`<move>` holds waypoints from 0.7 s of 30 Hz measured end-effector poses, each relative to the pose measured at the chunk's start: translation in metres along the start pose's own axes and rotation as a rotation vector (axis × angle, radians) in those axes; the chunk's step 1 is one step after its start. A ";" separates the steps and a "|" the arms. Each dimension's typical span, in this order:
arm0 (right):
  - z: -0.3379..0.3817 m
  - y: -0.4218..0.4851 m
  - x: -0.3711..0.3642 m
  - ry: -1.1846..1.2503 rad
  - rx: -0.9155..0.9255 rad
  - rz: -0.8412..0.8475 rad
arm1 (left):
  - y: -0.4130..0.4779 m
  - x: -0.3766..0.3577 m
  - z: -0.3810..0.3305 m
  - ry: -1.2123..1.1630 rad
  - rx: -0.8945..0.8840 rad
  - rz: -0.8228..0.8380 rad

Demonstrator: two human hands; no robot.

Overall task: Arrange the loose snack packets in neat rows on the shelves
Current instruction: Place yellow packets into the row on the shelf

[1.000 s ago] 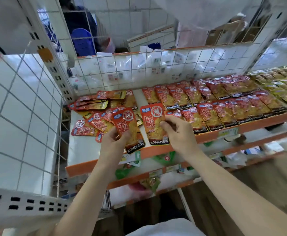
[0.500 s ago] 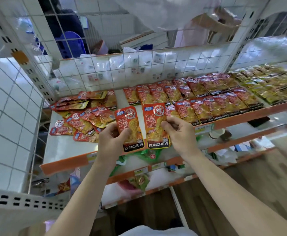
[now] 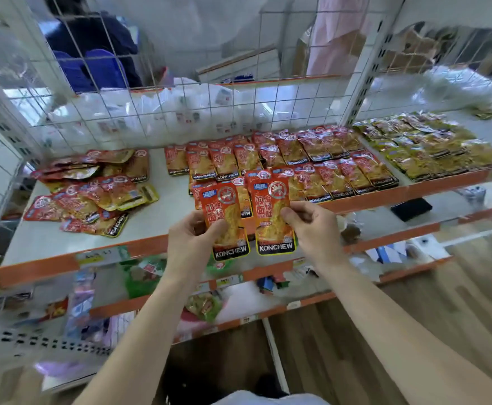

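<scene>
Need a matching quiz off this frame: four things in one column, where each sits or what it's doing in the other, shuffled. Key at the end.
1 left hand
2 loose red pile
3 yellow-green packets
4 black flat object

A far right of the top shelf
B pinches a red packet at the front edge
C left part of the top shelf
D shelf below, right side

Pairs: 1-B, 2-C, 3-A, 4-D

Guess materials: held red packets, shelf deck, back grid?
The red packets: likely glossy plastic film (glare, crinkled edges); shelf deck: probably painted metal (flat matte off-white, orange front lip); back grid: seemingly white-coated wire (thin crossing rods).
</scene>
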State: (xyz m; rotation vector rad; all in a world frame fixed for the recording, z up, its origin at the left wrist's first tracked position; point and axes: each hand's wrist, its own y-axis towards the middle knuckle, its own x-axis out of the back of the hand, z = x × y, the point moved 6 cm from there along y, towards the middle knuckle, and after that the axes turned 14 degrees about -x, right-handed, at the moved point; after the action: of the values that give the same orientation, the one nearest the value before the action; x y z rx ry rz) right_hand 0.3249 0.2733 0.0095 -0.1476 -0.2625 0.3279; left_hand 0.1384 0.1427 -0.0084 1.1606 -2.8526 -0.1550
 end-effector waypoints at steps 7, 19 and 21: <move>-0.013 0.008 0.019 -0.001 -0.038 0.031 | -0.015 -0.021 0.006 0.030 0.044 -0.007; -0.011 0.054 -0.002 -0.068 -0.072 0.022 | 0.036 -0.014 0.016 0.061 0.008 -0.015; -0.005 0.063 -0.008 -0.098 -0.063 0.021 | 0.049 -0.011 0.018 0.055 0.004 -0.026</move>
State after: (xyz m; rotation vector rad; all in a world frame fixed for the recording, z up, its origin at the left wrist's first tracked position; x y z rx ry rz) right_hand 0.3000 0.3292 -0.0091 -0.1967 -0.3691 0.3480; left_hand 0.1101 0.1864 -0.0210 1.1841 -2.7922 -0.1173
